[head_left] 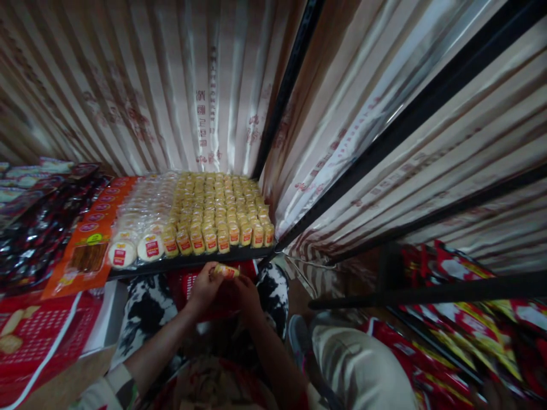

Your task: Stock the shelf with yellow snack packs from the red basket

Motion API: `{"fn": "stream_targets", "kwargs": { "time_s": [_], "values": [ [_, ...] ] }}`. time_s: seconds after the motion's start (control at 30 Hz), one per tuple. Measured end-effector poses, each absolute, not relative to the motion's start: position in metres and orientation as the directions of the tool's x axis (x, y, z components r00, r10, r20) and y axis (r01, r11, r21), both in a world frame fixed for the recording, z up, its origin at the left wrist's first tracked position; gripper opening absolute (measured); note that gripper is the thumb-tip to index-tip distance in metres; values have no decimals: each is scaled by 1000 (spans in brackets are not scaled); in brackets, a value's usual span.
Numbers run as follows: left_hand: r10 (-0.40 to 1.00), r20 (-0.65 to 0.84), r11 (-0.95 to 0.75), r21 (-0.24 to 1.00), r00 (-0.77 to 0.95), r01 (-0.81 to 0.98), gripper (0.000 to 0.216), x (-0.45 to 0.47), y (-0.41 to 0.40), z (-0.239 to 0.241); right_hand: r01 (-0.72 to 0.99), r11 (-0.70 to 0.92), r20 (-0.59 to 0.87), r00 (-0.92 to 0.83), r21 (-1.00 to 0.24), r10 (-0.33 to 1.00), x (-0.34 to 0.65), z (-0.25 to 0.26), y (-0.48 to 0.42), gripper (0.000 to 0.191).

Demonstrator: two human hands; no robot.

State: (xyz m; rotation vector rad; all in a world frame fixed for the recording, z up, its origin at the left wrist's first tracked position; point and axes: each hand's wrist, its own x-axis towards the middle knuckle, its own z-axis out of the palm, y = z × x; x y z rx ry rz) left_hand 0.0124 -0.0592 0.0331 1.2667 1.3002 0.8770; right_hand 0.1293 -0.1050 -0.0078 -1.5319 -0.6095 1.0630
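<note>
My left hand [205, 289] has its fingers closed on one end of a small yellow wrapped snack [227, 271] with a red label. At the snack's other end, the fingers of my right hand [248, 295] are pinched on it. Just beyond my hands, tight rows of matching yellow wrapped snacks [222, 210] fill the right part of a black shelf [188, 260]. Left of them stand rows of round white wrapped snacks [151, 247]. Below the held snack, a red bag [188, 282] is partly hidden by my arms.
Orange packets [88, 256] and dark shiny packs [36, 222] lie farther left, above a red bag with a white handle [34, 336]. Black rack bars [367, 151] slope along the pleated curtain [171, 85]. Another person's leg [359, 359] is close on the right, near red-and-yellow bags [482, 330].
</note>
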Motion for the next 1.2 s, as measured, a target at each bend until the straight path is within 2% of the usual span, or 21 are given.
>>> {"fn": "stream_targets", "kwargs": {
  "time_s": [0.07,0.17,0.23,0.33,0.47,0.67,0.93,1.2],
  "values": [
    [986,-26,-36,933,167,357,31,12,-57,41,-82,-234,-242,528,-969,814,134,-4,-107,25],
    [958,108,-238,814,264,530,40,14,-51,59,234,-127,46,616,-964,786,143,9,-110,27],
    [933,137,-319,741,333,591,41,19,-46,73,434,-29,238,546,-900,803,146,22,-110,24],
    [894,161,-419,628,418,656,34,29,-36,91,540,110,367,395,-834,842,147,37,-104,21],
    [862,175,-493,503,475,710,30,43,-23,105,542,200,425,330,-816,843,146,38,-90,27],
    [845,151,-529,375,513,761,33,55,-8,104,581,206,449,312,-787,837,150,24,-74,35],
    [855,108,-513,320,508,796,35,58,-1,97,639,212,482,283,-740,829,154,18,-64,37],
    [845,175,-535,259,506,804,43,57,-1,87,687,180,487,281,-704,827,155,14,-54,40]
  ]
}}
